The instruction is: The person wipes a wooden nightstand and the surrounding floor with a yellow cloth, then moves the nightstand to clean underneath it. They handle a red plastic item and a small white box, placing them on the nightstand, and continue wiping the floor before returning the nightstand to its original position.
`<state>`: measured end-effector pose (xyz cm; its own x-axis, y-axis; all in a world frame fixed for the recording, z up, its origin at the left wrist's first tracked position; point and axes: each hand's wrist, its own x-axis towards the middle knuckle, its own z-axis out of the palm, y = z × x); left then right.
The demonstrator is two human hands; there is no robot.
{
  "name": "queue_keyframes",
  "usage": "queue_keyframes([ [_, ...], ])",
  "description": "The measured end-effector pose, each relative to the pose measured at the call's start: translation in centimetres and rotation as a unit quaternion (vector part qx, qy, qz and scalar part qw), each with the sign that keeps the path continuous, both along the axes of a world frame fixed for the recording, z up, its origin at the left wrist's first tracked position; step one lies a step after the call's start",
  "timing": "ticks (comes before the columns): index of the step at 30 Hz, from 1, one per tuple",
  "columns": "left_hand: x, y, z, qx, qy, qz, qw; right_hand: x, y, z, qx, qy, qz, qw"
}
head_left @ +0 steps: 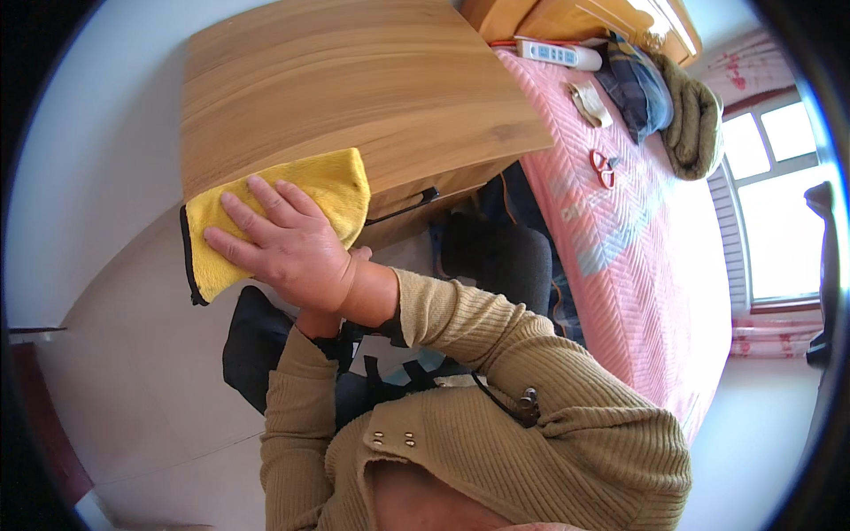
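Note:
A yellow cloth point(332, 190) with a black edge drapes over the near left corner of a wooden cabinet point(354, 80). Palm down, my right hand point(288, 243) lies flat on the cloth, its fingers stretched out and a little apart. My left hand point(316, 324) is mostly hidden below my right wrist; only a bit near its wrist shows, so its fingers cannot be made out. A black drawer handle point(403, 206) sits on the cabinet's front, to the right of the cloth.
A bed with a pink quilted cover point(637, 274) stands at the right. On it lie red-handled scissors point(604, 168), a white power strip point(558, 55), a beige folded cloth point(591, 103), a dark blue pillow point(637, 87) and a rolled olive blanket point(695, 115). My dark-clad knees are below the cabinet.

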<state>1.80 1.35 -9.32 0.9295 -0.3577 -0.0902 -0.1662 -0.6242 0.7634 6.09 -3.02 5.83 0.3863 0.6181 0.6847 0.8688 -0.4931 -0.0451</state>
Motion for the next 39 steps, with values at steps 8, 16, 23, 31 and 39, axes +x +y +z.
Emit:
queue_keyframes([
  [8, 2.7, -1.7, 0.8, 0.195, -0.128, -0.029, 0.972, 1.8, -6.8, 0.2, -0.025, -0.002, 0.031, 0.999],
  [16, 2.8, -1.6, 1.2, 0.125, -0.027, -0.019, 0.992, 6.3, -21.1, 0.9, -0.129, -0.033, -0.096, 0.986],
  [23, 2.7, -1.6, 2.4, 0.141, -0.009, -0.023, 0.99, 9.1, -30.1, 0.9, -0.103, -0.013, -0.154, 0.983],
  [31, 3.0, -1.8, 2.9, 0.168, 0.017, -0.05, 0.984, 8.5, -30.9, -2.1, 0.08, 0.094, -0.19, 0.974],
  [39, 2.4, -1.5, 3.4, 0.135, 0.008, -0.06, 0.989, 5.8, -27.1, -2.5, 0.144, 0.062, -0.25, 0.955],
])
